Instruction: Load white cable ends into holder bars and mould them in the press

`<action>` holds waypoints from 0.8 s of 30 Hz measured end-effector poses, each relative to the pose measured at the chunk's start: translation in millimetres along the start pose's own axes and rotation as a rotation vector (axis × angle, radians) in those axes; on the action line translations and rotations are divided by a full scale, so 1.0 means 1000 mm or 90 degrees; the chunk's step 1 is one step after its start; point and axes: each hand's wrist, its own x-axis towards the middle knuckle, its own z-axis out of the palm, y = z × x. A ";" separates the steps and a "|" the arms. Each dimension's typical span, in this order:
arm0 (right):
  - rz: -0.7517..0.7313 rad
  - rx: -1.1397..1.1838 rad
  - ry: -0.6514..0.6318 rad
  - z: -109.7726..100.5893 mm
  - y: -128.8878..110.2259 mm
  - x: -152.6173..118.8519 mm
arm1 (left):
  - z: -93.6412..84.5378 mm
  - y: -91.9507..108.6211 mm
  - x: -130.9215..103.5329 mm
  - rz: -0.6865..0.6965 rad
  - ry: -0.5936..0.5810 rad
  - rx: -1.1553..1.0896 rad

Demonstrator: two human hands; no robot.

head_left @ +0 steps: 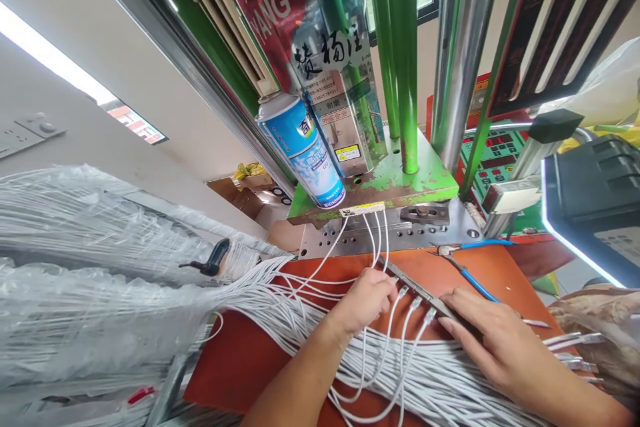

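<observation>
A narrow metal mould bar (pixel 423 293) lies slantwise above the orange bench top, with slots along its length. Three white network cables end in clear plugs (pixel 414 304) that sit along the near edge of the bar. My left hand (pixel 367 299) is closed in a pinch at the bar's left end, on what looks like another network cable; its plug is hidden by the fingers. My right hand (pixel 493 330) grips the right end of the bar, thumb in front and fingers behind. Beneath both hands spreads a thick bundle of white cables (pixel 400 367).
A green press (pixel 430 177) stands ahead, with a blue spray can (pixel 305 147) on its ledge and several cables running under it. Blue-handled pliers (pixel 473 277) lie at right. Plastic-wrapped cable bundles (pixel 100 247) fill the left. A lamp-edged dark box (pixel 595 207) stands right.
</observation>
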 end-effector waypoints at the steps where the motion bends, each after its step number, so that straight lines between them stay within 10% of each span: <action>1: 0.006 0.004 0.001 0.001 0.000 0.001 | 0.001 0.000 -0.001 0.001 0.007 0.001; 24: 0.066 0.070 -0.023 -0.001 -0.005 0.004 | 0.001 -0.001 -0.008 -0.049 0.030 -0.016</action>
